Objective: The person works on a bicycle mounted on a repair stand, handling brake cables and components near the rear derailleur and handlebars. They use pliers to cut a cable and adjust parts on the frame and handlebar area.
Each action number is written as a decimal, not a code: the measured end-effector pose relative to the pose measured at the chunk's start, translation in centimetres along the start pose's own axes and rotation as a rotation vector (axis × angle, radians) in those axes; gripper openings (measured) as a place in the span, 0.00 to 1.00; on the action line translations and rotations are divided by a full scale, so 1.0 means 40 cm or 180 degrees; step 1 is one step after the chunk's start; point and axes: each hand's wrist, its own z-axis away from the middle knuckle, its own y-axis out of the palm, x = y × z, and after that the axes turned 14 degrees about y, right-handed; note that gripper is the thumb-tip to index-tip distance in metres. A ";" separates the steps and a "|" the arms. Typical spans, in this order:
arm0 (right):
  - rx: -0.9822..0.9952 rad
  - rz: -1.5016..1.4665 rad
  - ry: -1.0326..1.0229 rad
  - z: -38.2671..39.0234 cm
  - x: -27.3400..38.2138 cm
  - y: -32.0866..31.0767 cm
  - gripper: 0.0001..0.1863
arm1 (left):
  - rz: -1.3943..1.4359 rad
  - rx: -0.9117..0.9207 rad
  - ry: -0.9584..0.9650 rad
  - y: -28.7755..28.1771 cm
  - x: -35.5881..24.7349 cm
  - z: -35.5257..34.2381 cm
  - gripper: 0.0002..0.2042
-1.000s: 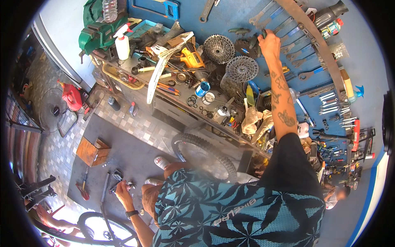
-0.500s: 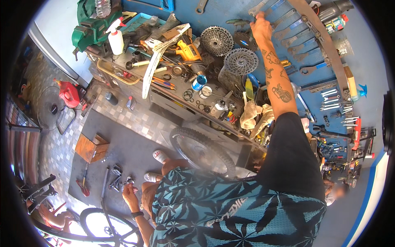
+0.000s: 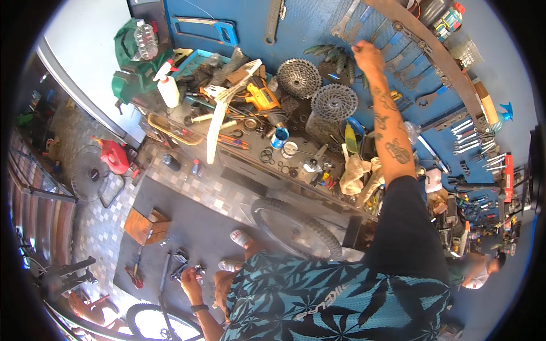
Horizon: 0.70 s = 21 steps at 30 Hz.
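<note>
My right arm reaches far up to the blue tool wall. My right hand (image 3: 369,57) is closed, with its fingers at the lower ends of hanging open-end wrenches (image 3: 344,21); what it grips, if anything, is hidden. Low on the left, my left hand (image 3: 191,286) pinches a small silver metal part (image 3: 199,270), too small to name, above the dark mat (image 3: 196,213). Below my right hand, two bicycle cassettes (image 3: 334,102) stand on the cluttered workbench (image 3: 250,173).
A yellow power drill (image 3: 262,95), a spray bottle (image 3: 168,90) and a blue can (image 3: 279,138) crowd the bench. A bicycle wheel (image 3: 296,227) leans against its front. A wooden box (image 3: 147,226) stands on the mat. Another person (image 3: 476,273) is at the right.
The view has tilted, so the bench and wall sit lower in the picture. My right hand stays by the wrenches, and my left hand still holds the small part.
</note>
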 end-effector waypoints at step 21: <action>0.1710 -0.2731 -0.2801 0.952 0.411 0.110 0.18 | -0.0003 -0.1074 0.0237 0.050 -0.282 0.211 0.11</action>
